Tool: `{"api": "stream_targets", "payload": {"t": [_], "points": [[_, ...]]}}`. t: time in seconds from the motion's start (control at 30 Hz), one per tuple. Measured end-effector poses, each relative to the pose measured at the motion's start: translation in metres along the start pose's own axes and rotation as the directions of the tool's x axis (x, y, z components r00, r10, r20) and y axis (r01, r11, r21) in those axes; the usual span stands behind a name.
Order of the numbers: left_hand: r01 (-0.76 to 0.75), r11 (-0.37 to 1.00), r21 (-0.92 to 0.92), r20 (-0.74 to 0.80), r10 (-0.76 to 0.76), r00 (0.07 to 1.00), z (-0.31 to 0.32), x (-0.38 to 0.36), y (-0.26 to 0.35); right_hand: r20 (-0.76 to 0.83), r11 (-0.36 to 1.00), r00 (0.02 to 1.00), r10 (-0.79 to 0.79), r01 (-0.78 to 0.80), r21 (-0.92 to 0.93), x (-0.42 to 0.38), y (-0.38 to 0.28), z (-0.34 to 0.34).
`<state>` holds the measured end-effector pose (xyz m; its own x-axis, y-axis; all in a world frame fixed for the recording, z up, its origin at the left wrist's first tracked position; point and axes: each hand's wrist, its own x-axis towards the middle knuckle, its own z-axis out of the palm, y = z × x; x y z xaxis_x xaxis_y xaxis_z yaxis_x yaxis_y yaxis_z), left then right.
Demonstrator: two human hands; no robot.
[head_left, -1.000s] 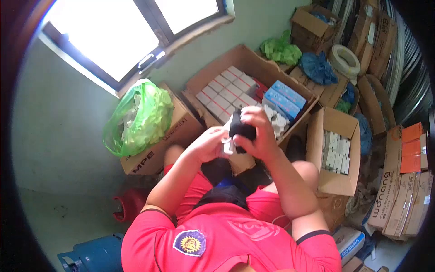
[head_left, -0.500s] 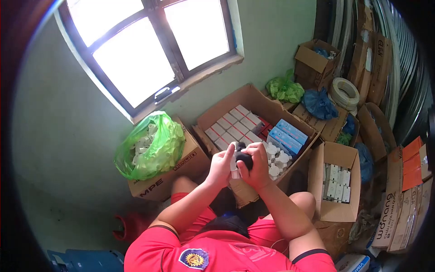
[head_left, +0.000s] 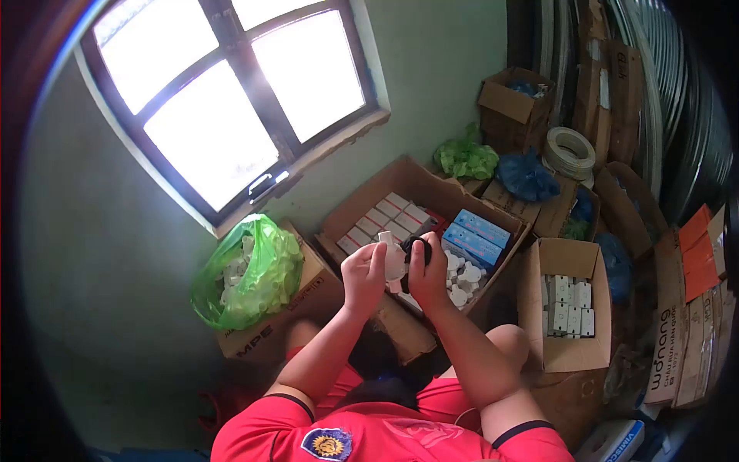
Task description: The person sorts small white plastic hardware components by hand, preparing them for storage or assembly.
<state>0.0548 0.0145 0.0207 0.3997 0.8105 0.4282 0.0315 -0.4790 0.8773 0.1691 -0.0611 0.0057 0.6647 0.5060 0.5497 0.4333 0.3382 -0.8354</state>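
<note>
My left hand (head_left: pixel 364 273) is closed on a round white plastic fitting (head_left: pixel 394 262) with short stubs at its top and bottom. Beside it, my right hand (head_left: pixel 428 269) grips a black object (head_left: pixel 416 248), whose shape is partly hidden by the fingers. Both hands are raised over the near side of a large open carton (head_left: pixel 362 202). In that carton are white boxes with red stripes (head_left: pixel 394 214), blue boxes (head_left: pixel 479 235) and several round white fittings (head_left: pixel 463 279), much like the one in my left hand.
A green bag of white parts (head_left: pixel 250 273) sits on a carton at the left, under the window. At the right, an open carton (head_left: pixel 577 353) holds switch-like white boxes. Behind are a coil (head_left: pixel 570 152), a blue bag (head_left: pixel 528 177) and another green bag (head_left: pixel 466 159).
The white fitting and black object have come slightly apart, and the fitting now shows its round face. The view has shifted, so the window sits further left.
</note>
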Motion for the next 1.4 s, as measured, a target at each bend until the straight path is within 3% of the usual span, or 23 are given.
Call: {"api": "stream_targets", "payload": {"t": [0.07,0.17,0.3,0.33,0.43,0.47,0.57,0.67,0.8,0.87,0.9,0.93,0.97,1.0,1.03,1.07,1.13,1.17,1.2,1.27,1.3,1.33,1.4], "points": [[-0.234,0.953,0.193,0.035,0.231,0.972,-0.004,0.008,0.012,0.028,0.996,0.997,0.076,-0.077,0.048,0.004,0.003,-0.003],[-0.430,0.859,0.278,0.146,0.405,0.903,-0.001,0.018,0.023,-0.003,0.980,0.984,0.181,-0.180,0.091,0.003,0.011,-0.008],[-0.525,0.809,0.265,0.293,0.452,0.843,0.008,0.023,0.019,0.007,0.862,0.886,0.463,-0.452,0.230,-0.001,0.054,-0.007],[-0.566,0.775,0.281,0.334,0.474,0.815,0.010,0.024,0.018,0.129,0.647,0.749,0.649,-0.634,0.424,0.003,0.026,-0.019],[-0.778,0.554,0.295,0.503,0.603,0.620,0.018,0.028,0.022,0.705,0.170,0.514,0.489,-0.849,0.501,-0.006,0.077,-0.033],[-0.799,0.516,0.310,0.599,0.547,0.585,0.018,0.031,0.027,0.741,0.251,0.554,0.380,-0.833,0.493,-0.012,0.079,-0.040],[-0.872,0.447,0.201,0.728,0.528,0.438,0.010,0.041,0.034,0.760,-0.096,0.367,0.536,-0.868,0.487,-0.007,0.034,-0.042],[-0.832,0.518,0.201,0.658,0.557,0.506,0.009,0.034,0.035,0.656,0.132,0.506,0.560,-0.836,0.533,-0.001,0.037,-0.045],[-0.527,0.833,0.168,0.363,0.445,0.819,0.024,0.027,0.021,0.209,0.583,0.784,0.585,-0.585,0.564,-0.006,0.064,-0.035],[-0.170,0.985,0.000,0.238,0.166,0.957,0.034,0.014,0.010,0.081,0.864,0.918,0.389,-0.394,0.314,0.001,0.049,-0.044],[0.021,0.994,-0.104,0.193,-0.001,0.981,0.039,0.005,0.003,0.049,0.949,0.962,0.268,-0.273,0.161,0.004,0.036,-0.048],[0.279,0.889,-0.363,0.265,-0.189,0.946,0.043,-0.002,-0.002,0.018,0.972,0.977,0.214,-0.215,0.094,0.007,0.019,-0.049],[0.378,0.829,-0.412,0.303,-0.267,0.915,0.044,-0.006,-0.016,0.048,0.984,0.984,0.171,-0.172,0.037,0.009,0.012,-0.052],[0.566,0.674,-0.474,0.379,-0.424,0.823,0.045,-0.010,-0.021,0.079,0.991,0.988,0.131,-0.130,-0.017,0.008,0.006,-0.054],[0.719,0.477,-0.506,0.468,-0.548,0.693,0.045,-0.015,-0.026,0.111,0.994,0.989,0.097,-0.089,-0.069,0.006,0.003,-0.054],[0.777,0.392,-0.492,0.535,-0.568,0.625,0.042,-0.019,-0.032,0.151,0.992,0.988,-0.028,0.046,-0.120,0.008,0.003,-0.056],[0.872,0.211,-0.441,0.659,-0.583,0.475,0.032,-0.027,-0.036,0.165,0.996,0.986,0.029,-0.042,0.080,0.006,0.014,-0.058],[0.803,0.233,-0.548,0.587,-0.576,0.568,0.027,-0.028,-0.039,0.170,0.980,0.984,0.056,-0.087,0.181,0.004,0.024,-0.058],[0.721,0.256,-0.644,0.506,-0.565,0.652,0.022,-0.026,-0.032,0.079,0.894,0.989,0.128,-0.149,0.422,0.002,0.038,-0.058],[0.521,0.356,-0.776,0.318,-0.493,0.810,0.009,-0.016,-0.008,0.227,0.429,0.924,0.307,-0.347,0.834,0.006,0.018,-0.065],[0.428,0.399,-0.811,0.238,-0.442,0.865,0.005,-0.010,-0.007,0.336,0.112,0.875,0.347,-0.395,0.912,0.008,0.011,-0.067],[0.368,0.407,-0.836,0.179,-0.431,0.885,0.005,-0.004,-0.005,0.369,-0.018,0.873,0.318,-0.383,0.923,0.008,0.010,-0.063],[0.284,0.504,-0.816,0.097,-0.366,0.925,0.012,-0.004,-0.009,0.472,-0.002,0.816,0.335,-0.500,0.866,-0.003,0.008,-0.046]]}}
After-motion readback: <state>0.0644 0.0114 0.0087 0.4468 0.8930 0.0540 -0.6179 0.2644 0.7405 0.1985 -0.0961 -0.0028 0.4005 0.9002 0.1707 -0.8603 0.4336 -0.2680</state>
